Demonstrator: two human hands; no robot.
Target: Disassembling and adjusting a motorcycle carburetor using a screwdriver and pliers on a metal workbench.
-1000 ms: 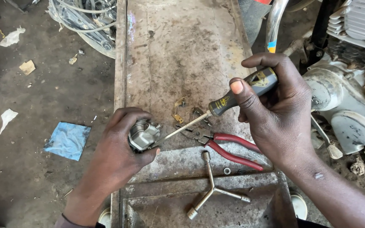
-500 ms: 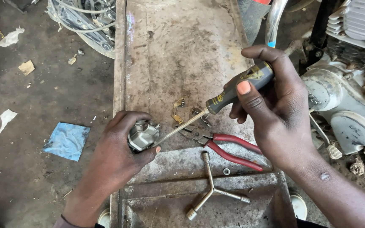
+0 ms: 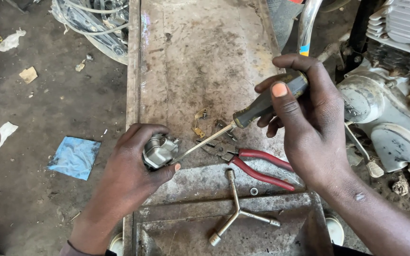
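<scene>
Three-armed steel wrench (image 3: 237, 214) lies nearest on the rusty bench (image 3: 191, 57), red-handled pliers (image 3: 255, 163) beyond. Left hand (image 3: 129, 178) wraps a lumpy grey casting (image 3: 158, 150) at the bench edge; right hand (image 3: 304, 118) clenches a screwdriver (image 3: 243, 118), its tip touching the casting.

A motorcycle repair workshop: greasy metal bench (image 3: 200, 57), pliers (image 3: 257, 163), engine (image 3: 395, 61) alongside.

A long, rusty metal bench (image 3: 200, 61) is seen, stained and scratched. On it, red-handled pliers (image 3: 257, 166) are laid beside a three-armed wrench (image 3: 236, 213). A small ring (image 3: 254, 191) is found between them. A little brass piece (image 3: 198, 122) is laid near the middle. Dirt floor (image 3: 48, 104) is spread underneath.
</scene>
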